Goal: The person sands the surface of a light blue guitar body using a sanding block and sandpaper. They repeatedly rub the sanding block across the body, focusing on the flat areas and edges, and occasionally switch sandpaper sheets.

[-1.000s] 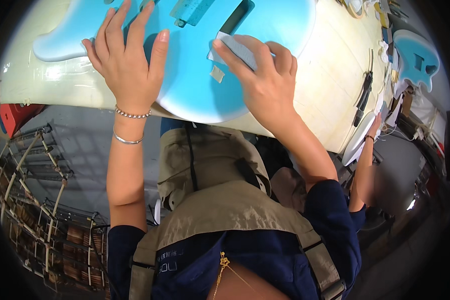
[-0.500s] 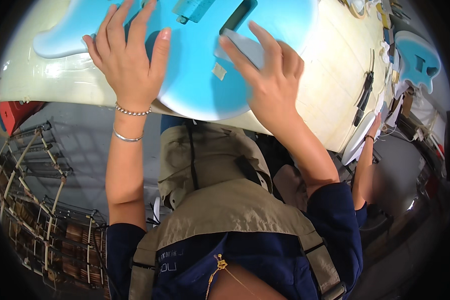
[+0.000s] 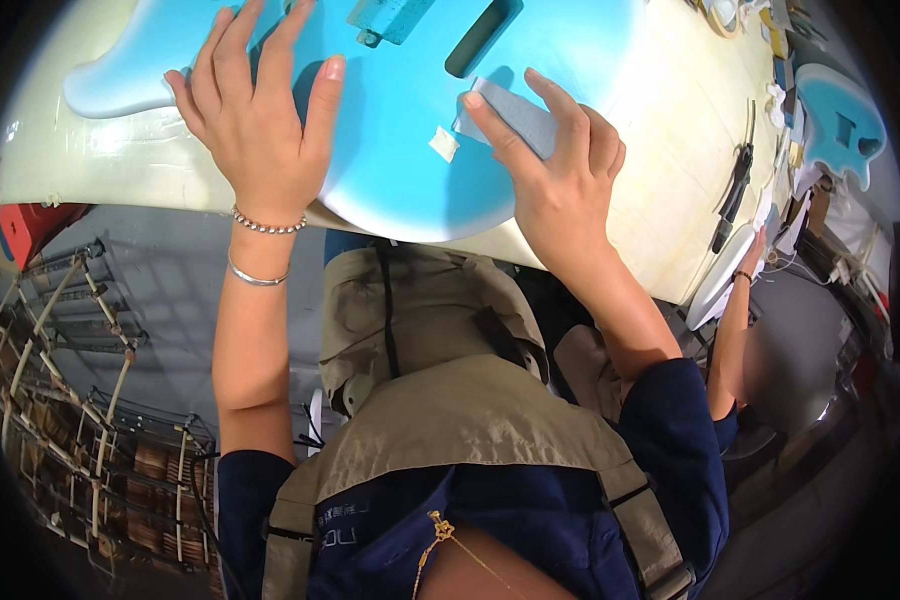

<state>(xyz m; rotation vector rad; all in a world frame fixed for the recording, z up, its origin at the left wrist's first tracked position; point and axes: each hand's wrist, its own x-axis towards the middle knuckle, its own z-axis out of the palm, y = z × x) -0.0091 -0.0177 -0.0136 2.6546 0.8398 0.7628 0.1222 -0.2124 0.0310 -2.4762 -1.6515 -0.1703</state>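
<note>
A turquoise guitar body (image 3: 395, 170) with a white fading edge lies flat on the cream-coloured table in front of me. Fingers spread, my left hand (image 3: 260, 130) rests on its left part and holds nothing. On the right part, my right hand (image 3: 570, 195) keeps a folded grey sheet of sandpaper (image 3: 515, 115) against the surface, gripped between thumb and fingers. Just left of the sandpaper is a small scrap of pale tape (image 3: 444, 145) stuck to the body. Beyond it are a long rounded slot (image 3: 484, 38) and a squarish cavity (image 3: 388, 20).
The cream table (image 3: 660, 170) ends close to my waist. A black slender tool (image 3: 734, 190) lies towards its right edge. Further right, a co-worker's arm (image 3: 732, 340) reaches to a white rounded piece (image 3: 718, 280). Another turquoise guitar body (image 3: 842, 125) stands beyond. A rack (image 3: 100, 390) is at lower left.
My right hand has slid the sandpaper a little to the right and towards me, uncovering the near end of the slot. My left hand has stayed in place.
</note>
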